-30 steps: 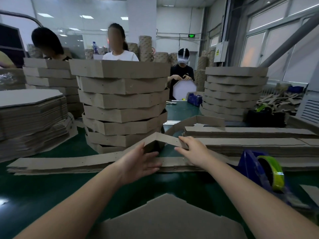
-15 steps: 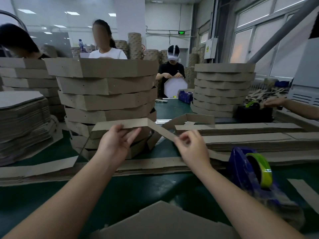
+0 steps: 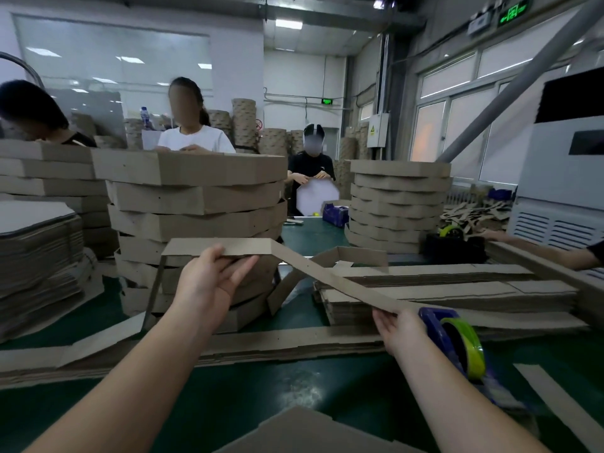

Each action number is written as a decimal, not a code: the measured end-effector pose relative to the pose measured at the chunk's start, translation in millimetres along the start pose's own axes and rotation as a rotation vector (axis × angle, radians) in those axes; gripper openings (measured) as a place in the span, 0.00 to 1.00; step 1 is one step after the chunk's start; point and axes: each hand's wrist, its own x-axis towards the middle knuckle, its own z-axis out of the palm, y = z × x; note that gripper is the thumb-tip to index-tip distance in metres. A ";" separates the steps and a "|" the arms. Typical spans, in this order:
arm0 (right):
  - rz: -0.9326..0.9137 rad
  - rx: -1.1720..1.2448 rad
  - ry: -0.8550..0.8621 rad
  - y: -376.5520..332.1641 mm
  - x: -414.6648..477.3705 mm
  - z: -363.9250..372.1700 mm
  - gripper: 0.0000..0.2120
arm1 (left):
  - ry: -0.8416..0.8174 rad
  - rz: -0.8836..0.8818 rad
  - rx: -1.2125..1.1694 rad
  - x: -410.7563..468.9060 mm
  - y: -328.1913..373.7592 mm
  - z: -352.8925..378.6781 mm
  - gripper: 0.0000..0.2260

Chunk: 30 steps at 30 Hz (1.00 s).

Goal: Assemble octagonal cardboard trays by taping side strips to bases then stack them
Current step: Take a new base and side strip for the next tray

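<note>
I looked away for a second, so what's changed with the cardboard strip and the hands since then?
The left hand and right hand lifted the side strip off the pile, gripping it; the left rose, the right slid down-right toward the tape dispenser. The tray stacks and the dispenser stayed put.

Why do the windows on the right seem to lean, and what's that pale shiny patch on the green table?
Head view: the wide-angle lens tilts the window frames near the edge; the patch on the green table is glare from the ceiling lights; the side strip looks sharp.
</note>
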 end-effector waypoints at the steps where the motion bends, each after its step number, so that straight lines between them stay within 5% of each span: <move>1: 0.003 -0.034 -0.029 1.1 -0.8 2.2 0.16 | 0.008 0.006 -0.006 1.3 3.3 -1.3 0.08; 7: -0.069 -0.257 -0.113 30.3 -2.5 19.8 0.13 | 0.060 0.093 -0.123 7.6 31.4 -11.2 0.08; 10: -0.136 -0.142 -0.021 32.3 8.1 14.6 0.15 | 0.042 0.139 -0.116 3.7 41.8 -14.9 0.06; 12: -0.036 0.105 -0.028 25.0 12.5 13.4 0.06 | 0.023 0.149 -0.103 -0.6 44.2 -14.0 0.06; 18: -0.171 0.080 0.104 29.5 -7.3 24.3 0.19 | -0.077 0.169 -0.131 -11.7 47.3 -4.3 0.08; 30: -0.030 0.039 -0.143 20.1 -80.7 56.8 0.18 | -0.200 0.276 -0.214 -64.0 94.6 34.2 0.11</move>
